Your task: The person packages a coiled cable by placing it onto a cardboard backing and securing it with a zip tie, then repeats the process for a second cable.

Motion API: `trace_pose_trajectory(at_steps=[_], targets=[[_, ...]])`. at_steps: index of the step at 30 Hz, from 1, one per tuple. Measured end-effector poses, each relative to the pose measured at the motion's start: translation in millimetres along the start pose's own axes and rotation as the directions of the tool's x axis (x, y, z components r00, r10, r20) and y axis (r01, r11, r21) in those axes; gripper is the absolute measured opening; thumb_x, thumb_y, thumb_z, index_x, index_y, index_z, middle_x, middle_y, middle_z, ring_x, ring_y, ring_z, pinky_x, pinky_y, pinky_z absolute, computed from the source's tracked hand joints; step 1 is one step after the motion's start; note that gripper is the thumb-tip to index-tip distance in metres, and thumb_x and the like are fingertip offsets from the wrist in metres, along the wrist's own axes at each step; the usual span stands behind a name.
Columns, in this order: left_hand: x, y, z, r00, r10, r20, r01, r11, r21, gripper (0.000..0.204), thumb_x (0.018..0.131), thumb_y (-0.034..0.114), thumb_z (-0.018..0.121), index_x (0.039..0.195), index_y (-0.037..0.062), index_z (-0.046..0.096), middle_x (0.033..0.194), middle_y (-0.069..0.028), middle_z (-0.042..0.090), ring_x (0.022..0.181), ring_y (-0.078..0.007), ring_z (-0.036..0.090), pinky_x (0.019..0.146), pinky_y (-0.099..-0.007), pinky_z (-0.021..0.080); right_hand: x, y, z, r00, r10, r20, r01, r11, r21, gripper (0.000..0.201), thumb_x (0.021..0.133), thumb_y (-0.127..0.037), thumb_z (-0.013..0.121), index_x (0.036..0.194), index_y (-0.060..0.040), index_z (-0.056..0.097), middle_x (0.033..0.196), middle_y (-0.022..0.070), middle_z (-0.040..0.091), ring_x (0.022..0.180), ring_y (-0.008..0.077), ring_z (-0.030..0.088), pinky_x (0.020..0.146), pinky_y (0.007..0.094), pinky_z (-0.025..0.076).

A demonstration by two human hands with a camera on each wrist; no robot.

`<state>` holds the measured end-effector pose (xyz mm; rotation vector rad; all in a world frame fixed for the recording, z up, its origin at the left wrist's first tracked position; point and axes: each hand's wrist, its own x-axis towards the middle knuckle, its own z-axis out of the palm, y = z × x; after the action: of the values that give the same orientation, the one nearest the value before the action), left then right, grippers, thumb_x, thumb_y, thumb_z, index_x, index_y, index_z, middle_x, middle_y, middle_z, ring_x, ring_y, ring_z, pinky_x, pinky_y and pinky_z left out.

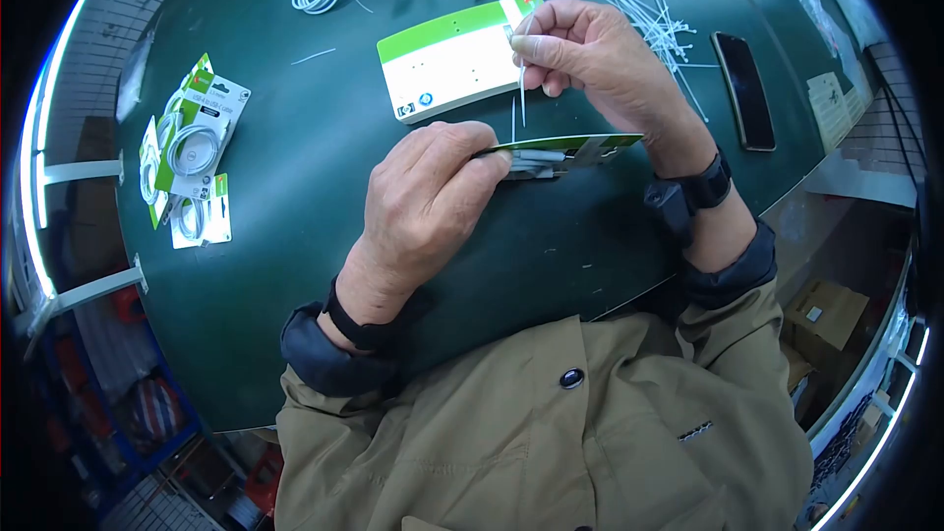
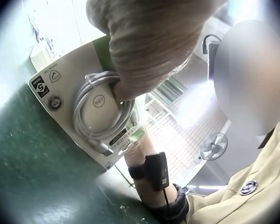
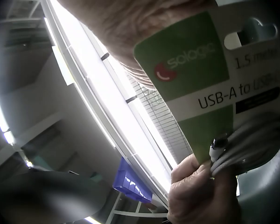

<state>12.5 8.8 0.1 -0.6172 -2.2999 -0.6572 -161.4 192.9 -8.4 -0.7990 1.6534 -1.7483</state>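
Before you spreads the green table [image 1: 295, 197]. Above it, your left hand [image 1: 428, 192] grips one end of the cable card [image 2: 100, 113], so that hand is the nearer; the card tilts nearly edge-on to your head view, its long axis running left to right across you. Its coiled cable [image 2: 78, 112] is on your side. Your right hand [image 1: 597, 57] pinches a thin white tie [image 1: 523, 108] beyond the card's far edge; I cannot tell whether it threads through.

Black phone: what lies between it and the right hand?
In the head view, a loose pile of thin white ties lies between the right hand and the phone.
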Motion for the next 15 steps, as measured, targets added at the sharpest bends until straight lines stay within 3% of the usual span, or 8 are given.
trace_pose_trajectory(at_steps=[2, 6, 9, 15], targets=[[2, 1, -2, 1.0, -0.014, 0.013, 0.014, 1.0, -0.017, 0.026, 0.07, -0.01, 0.083, 0.088, 0.0012, 0.068, 0.092, -0.0108, 0.07, 0.078, -0.0271, 0.07, 0.066, -0.0355, 0.058, -1, 2, 3, 1.0, 0.01, 0.009, -0.01, 1.0, 0.023, 0.025, 0.101, -0.023, 0.076, 0.11, 0.0001, 0.074, 0.093, 0.0096, 0.077, 0.081, 0.01, 0.074, 0.071, 0.0204, 0.06], [3, 3, -3, 1.0, -0.014, 0.017, 0.014, 1.0, -0.01, 0.027, 0.069, -0.01, 0.084, 0.087, 0.0015, 0.068, 0.091, -0.0108, 0.07, 0.077, -0.0266, 0.07, 0.066, -0.0352, 0.058, -4, 0, 13, 0.998, 0.062, 0.028, -0.061, 0.997, -0.037, 0.016, 0.101, -0.017, 0.074, 0.107, -0.0022, 0.072, 0.089, 0.0025, 0.073, 0.078, 0.0059, 0.071, 0.067, 0.0173, 0.055], [2, 3, -2, 1.0, -0.012, 0.014, 0.012, 1.0, -0.012, 0.027, 0.069, -0.01, 0.084, 0.087, 0.0018, 0.068, 0.091, -0.0107, 0.07, 0.076, -0.0263, 0.07, 0.065, -0.0348, 0.058, -2, 6, 10, 0.994, 0.068, 0.082, -0.069, 0.998, 0.001, 0.022, 0.1, -0.021, 0.077, 0.107, 0.0004, 0.075, 0.089, 0.0102, 0.077, 0.08, 0.0109, 0.076, 0.071, 0.0198, 0.061], [3, 4, -2, 1.0, -0.019, 0.021, 0.02, 1.0, -0.01, 0.026, 0.07, -0.009, 0.084, 0.086, 0.0022, 0.068, 0.09, -0.0106, 0.07, 0.075, -0.0255, 0.07, 0.064, -0.0341, 0.057, -2, 12, 10, 0.994, 0.072, 0.077, -0.072, 0.997, -0.002, 0.02, 0.1, -0.02, 0.077, 0.105, -0.0007, 0.075, 0.089, 0.0095, 0.078, 0.079, 0.0104, 0.076, 0.07, 0.019, 0.061]])
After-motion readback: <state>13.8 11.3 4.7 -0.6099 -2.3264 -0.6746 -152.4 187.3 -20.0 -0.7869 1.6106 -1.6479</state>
